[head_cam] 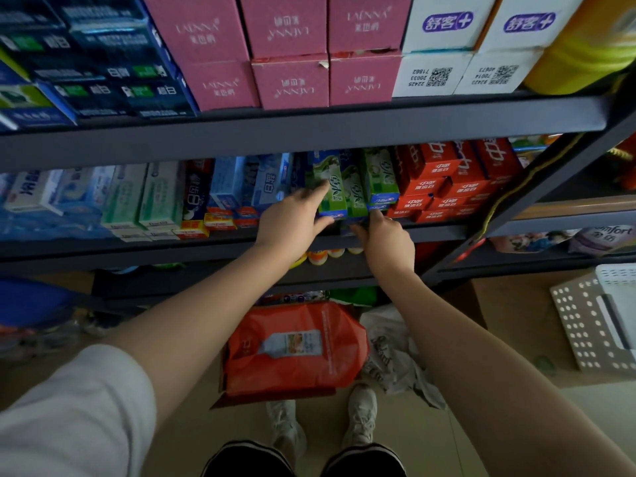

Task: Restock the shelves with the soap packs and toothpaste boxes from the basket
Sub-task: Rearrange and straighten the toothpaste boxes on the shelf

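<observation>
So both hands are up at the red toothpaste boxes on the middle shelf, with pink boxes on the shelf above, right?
Not quite. The head view shows the left hand and right hand at the green toothpaste boxes, not the red toothpaste boxes beside them. It is the middle shelf, and pink boxes do sit above.

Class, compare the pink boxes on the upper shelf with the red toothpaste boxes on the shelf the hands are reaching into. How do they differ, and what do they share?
The pink boxes are squarish with pale lettering; the red toothpaste boxes are long, narrow and printed in white. The pink boxes show broad fronts in two rows; the red toothpaste boxes are piled with small ends outward. Neither hand touches either group: the left hand and right hand are at the green toothpaste boxes. Both are stacked cardboard packs.
</observation>
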### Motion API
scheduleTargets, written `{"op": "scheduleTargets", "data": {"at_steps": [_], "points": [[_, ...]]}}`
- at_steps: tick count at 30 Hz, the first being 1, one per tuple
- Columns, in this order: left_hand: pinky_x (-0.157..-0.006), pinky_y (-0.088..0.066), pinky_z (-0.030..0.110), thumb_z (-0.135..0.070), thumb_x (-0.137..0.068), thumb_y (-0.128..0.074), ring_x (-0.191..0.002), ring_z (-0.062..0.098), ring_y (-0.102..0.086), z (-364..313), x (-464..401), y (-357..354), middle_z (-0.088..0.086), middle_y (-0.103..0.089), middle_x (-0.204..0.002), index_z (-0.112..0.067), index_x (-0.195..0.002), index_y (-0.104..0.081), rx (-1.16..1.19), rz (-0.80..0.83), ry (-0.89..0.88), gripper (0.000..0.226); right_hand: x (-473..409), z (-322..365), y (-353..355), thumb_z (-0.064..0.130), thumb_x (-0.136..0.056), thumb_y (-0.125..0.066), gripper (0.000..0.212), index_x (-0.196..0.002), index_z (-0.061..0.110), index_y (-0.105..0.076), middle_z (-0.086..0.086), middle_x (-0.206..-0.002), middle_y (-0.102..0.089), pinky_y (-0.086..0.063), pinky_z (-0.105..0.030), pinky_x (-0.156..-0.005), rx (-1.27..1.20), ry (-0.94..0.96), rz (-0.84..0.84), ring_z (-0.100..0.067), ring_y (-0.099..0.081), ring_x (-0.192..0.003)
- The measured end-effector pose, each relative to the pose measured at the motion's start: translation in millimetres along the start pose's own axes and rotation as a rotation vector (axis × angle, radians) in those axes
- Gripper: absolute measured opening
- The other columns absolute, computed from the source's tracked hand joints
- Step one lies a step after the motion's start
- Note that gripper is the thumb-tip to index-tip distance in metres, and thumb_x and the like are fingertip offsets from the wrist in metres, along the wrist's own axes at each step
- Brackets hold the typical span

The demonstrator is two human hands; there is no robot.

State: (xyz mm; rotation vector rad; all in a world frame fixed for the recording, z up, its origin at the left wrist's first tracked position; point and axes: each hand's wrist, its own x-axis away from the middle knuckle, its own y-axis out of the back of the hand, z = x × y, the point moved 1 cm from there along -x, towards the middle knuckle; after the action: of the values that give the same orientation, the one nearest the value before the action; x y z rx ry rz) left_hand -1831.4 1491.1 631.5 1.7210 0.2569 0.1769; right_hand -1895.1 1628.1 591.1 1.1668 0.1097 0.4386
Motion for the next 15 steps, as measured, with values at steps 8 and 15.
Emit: {"op": "scheduleTargets", "data": {"at_steps": [8, 15], "points": [[-0.080, -0.045, 0.038, -0.022, -0.084, -0.064, -0.100, 0.036, -0.055, 68.6, 47.4, 22.1, 0.024, -0.055, -0.107, 0.003, -0.116, -0.051, 0.318, -0.416, 0.204, 0.042, 25.0, 27.2, 16.0, 0.037, -0.087, -0.050, 0.030, -0.082, 0.009, -0.060, -0.009, -0.056, -0.066, -0.041, -0.027, -0.041, -0.054, 0.367, -0.366, -0.032, -0.061, -0.044], [-0.084, -0.050, 0.040, -0.055, -0.075, -0.065, -0.105, 0.032, -0.060, 117.1, 15.0, 15.2, 0.016, -0.064, -0.116, -0.005, -0.117, -0.058, 0.586, -0.109, 0.564, 0.066, 12.2, 111.5, 13.0, -0.002, -0.087, -0.050, 0.057, -0.138, 0.022, -0.041, -0.013, -0.146, -0.035, -0.046, -0.049, -0.090, 0.273, 0.560, -0.092, -0.036, -0.044, -0.123]]}}
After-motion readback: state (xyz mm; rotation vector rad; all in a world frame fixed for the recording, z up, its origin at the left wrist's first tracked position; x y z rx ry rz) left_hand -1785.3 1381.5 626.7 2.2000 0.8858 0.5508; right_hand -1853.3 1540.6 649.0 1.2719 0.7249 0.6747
